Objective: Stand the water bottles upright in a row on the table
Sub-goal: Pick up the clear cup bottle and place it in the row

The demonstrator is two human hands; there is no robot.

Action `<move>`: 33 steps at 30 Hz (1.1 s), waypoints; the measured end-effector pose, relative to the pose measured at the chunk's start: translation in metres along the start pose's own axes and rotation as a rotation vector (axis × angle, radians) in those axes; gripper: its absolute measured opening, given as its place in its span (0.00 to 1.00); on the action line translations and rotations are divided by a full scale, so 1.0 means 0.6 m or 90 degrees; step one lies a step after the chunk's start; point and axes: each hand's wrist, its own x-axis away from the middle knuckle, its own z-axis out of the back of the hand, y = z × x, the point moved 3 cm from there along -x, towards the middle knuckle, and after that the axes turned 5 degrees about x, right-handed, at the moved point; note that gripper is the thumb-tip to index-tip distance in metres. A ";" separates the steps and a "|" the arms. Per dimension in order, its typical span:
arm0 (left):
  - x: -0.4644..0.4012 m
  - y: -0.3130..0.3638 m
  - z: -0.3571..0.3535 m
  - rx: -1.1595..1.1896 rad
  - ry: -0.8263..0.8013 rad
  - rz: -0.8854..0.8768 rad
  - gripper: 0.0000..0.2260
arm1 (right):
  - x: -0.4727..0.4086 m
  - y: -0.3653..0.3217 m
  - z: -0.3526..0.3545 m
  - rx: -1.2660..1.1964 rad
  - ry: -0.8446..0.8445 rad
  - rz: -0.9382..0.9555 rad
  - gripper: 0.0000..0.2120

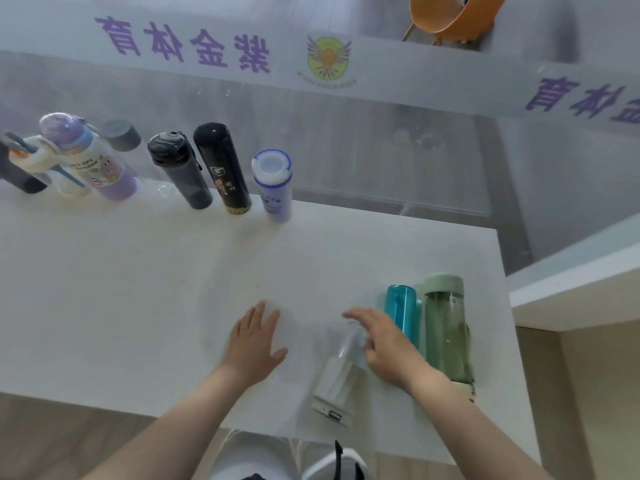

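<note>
White table (pixel 138 289) — upright bottles lined along its far edge: purple bottle (pixel 104 168), two black bottles (pixel 221 168), pale blue bottle (pixel 273 185). Clear bottle (pixel 341 368), teal bottle (pixel 401 310) and green bottle (pixel 445 327) lie flat near right. Right hand (pixel 384 344) over clear bottle, fingers spread, grip unclear. Left hand (pixel 256 337) flat on table, fingers straight.

far beyond the fingers, the frosted glass wall (pixel 311 109) carries purple characters, mirrored, reading 紫金体育 (pixel 183 43), and again in part (pixel 585 98) further right. print on the black flask (pixel 221 168) and purple bottle (pixel 100 164) is too small to read.
</note>
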 end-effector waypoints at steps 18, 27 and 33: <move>0.006 0.017 -0.016 -0.112 -0.098 0.065 0.57 | 0.062 0.024 -0.098 0.434 -0.033 0.215 0.40; 0.010 0.000 -0.023 -0.055 -0.029 0.013 0.52 | 0.044 0.017 -0.062 0.101 0.057 0.066 0.37; -0.015 -0.027 -0.016 0.004 0.128 -0.027 0.40 | 0.008 0.010 -0.037 -0.110 0.078 0.002 0.35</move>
